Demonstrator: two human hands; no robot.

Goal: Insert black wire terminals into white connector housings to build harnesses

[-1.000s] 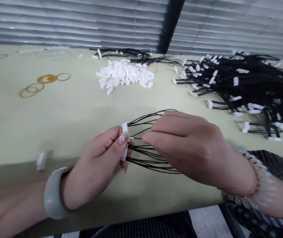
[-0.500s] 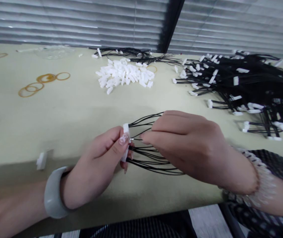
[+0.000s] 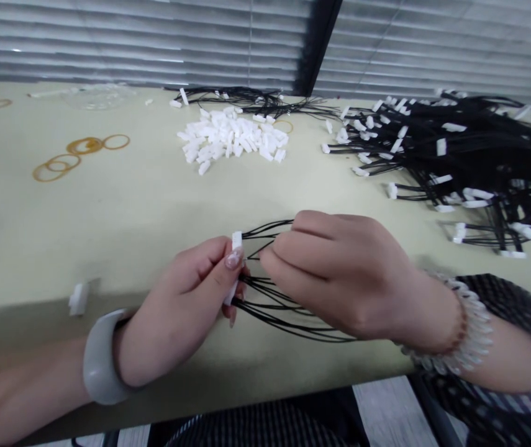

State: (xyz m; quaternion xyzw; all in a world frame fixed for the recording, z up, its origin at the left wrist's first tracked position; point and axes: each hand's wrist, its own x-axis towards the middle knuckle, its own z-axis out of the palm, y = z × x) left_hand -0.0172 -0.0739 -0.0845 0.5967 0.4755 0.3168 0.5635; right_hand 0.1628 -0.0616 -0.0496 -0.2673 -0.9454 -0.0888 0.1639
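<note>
My left hand pinches white plastic connector housings between thumb and fingers, held upright above the table. Black wires run out of their right side in several groups and pass under my right hand. The fingers of my right hand are closed on black wire close to the housings, and a thin wire with a small metallic end reaches the housing near my left thumb. My right palm hides how the rest of the wires lie. A single white connector lies on the table left of my left hand.
A heap of white connectors lies mid-table. Behind it are loose black wires. At the right is a large pile of black wire harnesses with white ends. Rubber bands lie at the left. Window blinds border the back edge.
My right hand has moved slightly left, closer to the housings. The lower wires bow further down. My left hand keeps its hold on the connector housings.
</note>
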